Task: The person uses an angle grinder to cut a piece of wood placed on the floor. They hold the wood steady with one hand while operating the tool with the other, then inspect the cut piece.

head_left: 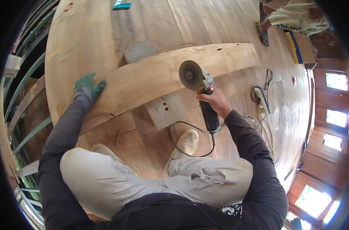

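Visibly, the long curved pale plank (pixel 151 76) rests on blocks.

Hidden, cropped and unclear parts of the scene

The right hand (pixel 216 101) wraps the angle grinder (pixel 201 90), so the tool's body under the fingers is covered and its switch cannot be seen; the disc face is too blurred to tell its grit or wear. The left hand (pixel 88 87) wears a green glove, so the fingers themselves are hidden. The curved plank (pixel 151 76) covers part of the two grey blocks (pixel 165 110) beneath it. The person at the top right (pixel 293 17) is cut off by the picture's edge, only feet and lower legs showing. The power strip (pixel 262 99) and its cords are too small to trace.
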Tool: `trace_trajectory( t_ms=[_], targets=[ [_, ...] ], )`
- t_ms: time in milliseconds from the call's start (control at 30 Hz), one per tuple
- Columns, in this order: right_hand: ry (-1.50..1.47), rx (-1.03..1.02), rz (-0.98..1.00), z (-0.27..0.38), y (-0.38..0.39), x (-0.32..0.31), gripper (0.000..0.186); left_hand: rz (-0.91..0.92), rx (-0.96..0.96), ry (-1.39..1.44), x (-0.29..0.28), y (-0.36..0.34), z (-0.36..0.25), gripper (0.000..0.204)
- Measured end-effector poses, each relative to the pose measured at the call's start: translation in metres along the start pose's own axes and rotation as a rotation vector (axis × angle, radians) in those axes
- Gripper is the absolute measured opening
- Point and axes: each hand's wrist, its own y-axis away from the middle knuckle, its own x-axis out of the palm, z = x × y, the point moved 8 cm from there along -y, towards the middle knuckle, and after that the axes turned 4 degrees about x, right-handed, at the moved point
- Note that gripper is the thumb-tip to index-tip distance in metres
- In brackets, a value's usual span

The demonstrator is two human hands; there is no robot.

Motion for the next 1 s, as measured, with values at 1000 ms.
trace_trajectory(
  t_ms=[1000],
  targets=[
    [0.243,0.064,-0.049,-0.018,0.013,-0.001,0.039,0.111,-0.101,0.044,0.036,0.033,0.03,0.073]
  ],
)
